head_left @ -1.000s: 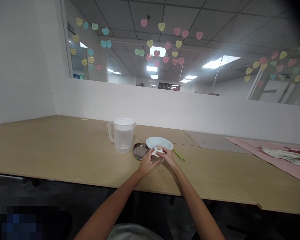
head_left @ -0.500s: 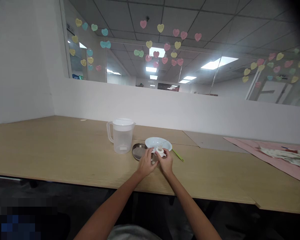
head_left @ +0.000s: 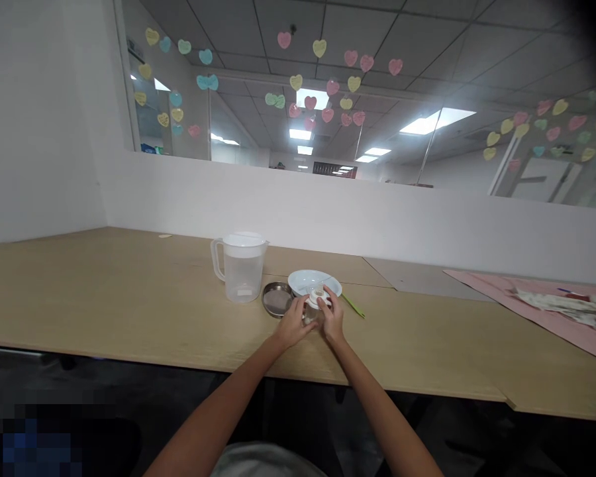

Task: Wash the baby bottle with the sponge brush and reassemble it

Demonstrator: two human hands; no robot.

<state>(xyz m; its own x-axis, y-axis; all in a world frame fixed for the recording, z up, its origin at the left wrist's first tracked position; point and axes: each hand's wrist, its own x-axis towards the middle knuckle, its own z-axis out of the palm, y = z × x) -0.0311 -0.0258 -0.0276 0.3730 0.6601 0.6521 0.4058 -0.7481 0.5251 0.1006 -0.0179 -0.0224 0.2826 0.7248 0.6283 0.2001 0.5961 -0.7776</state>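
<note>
Just above the table, in front of the bowl, is a small clear baby bottle [head_left: 314, 314] with a white collar and a translucent teat on top. My left hand [head_left: 293, 323] grips its left side, fingers curled round the bottle. On the other side my right hand [head_left: 332, 320] has its fingers closed on the white collar. Behind the bottle lies a white bowl [head_left: 298, 278], and a thin green handle [head_left: 352, 305] sticks out past its right side. Close by on the left is a round shallow metal dish [head_left: 277, 301]. My fingers hide part of the bottle.
A translucent plastic jug [head_left: 241, 275] with a white lid stands to the left on the wooden table [head_left: 129, 298]. At the far right a pink cloth [head_left: 541, 318] carries crumpled patterned fabric. A white wall with a window [head_left: 258, 132] rises behind.
My right hand's fingers have shifted on the white collar, and the bottle stands more upright with more of its clear body showing. The view has tilted slightly; the other objects stay put.
</note>
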